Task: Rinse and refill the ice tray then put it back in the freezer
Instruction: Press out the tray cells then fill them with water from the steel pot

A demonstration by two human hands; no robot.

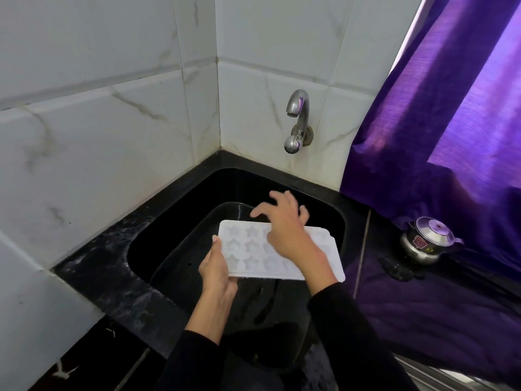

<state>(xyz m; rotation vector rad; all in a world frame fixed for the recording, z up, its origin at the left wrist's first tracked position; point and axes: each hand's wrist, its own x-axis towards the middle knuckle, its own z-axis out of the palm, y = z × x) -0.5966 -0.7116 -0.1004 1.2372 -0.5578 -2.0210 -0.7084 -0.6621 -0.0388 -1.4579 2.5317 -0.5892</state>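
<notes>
A white ice tray with star-shaped and round moulds is held level over the black sink. My left hand grips its near left edge, thumb along the side and fingers underneath. My right hand hovers over the tray's middle with fingers spread and straight, covering part of the moulds. The chrome tap sticks out of the tiled wall above the sink; no water runs from it. A dark basin sits inside the sink beneath the tray.
White marble-look tiles form the corner behind the sink. A black stone counter rims it. A purple curtain hangs at the right, and a small steel kettle stands on the counter below it.
</notes>
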